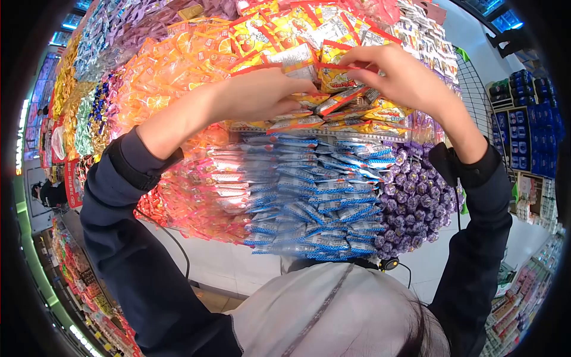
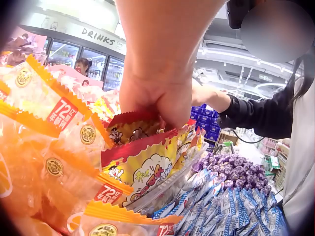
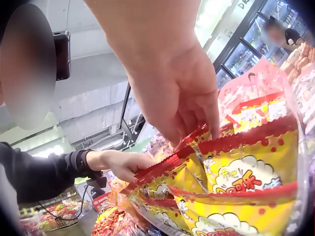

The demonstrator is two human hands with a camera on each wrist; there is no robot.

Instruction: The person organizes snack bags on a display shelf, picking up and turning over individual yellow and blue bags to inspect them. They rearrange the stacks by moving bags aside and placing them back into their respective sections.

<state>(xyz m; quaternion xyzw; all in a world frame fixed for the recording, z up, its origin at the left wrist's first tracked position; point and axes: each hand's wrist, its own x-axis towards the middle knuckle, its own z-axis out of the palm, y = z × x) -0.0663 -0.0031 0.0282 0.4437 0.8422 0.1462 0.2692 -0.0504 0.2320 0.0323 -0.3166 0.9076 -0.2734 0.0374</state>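
Both hands are among yellow-and-red candy packets (image 1: 291,56) in a clear-sided bin. My right hand (image 1: 395,74) comes in from the right, thumb and forefinger at a yellow packet (image 1: 334,78), pinching its upper edge. In the right wrist view its fingers bend down behind the red top edges of the packets (image 3: 246,167). From the left, my left hand (image 1: 262,92) reaches over the same pile, fingertips close to the right hand's packet. In the left wrist view its fingers dip behind a red-edged packet (image 2: 147,162) and are hidden, so I cannot tell their grip.
Orange-wrapped candies (image 1: 172,71) lie left of the bin. Nearer my body stand rows of blue-and-white packets (image 1: 321,202), with purple-wrapped lollipops (image 1: 413,196) to their right and pink-wrapped candies (image 1: 208,202) to their left. A wire basket (image 1: 476,89) stands at the right.
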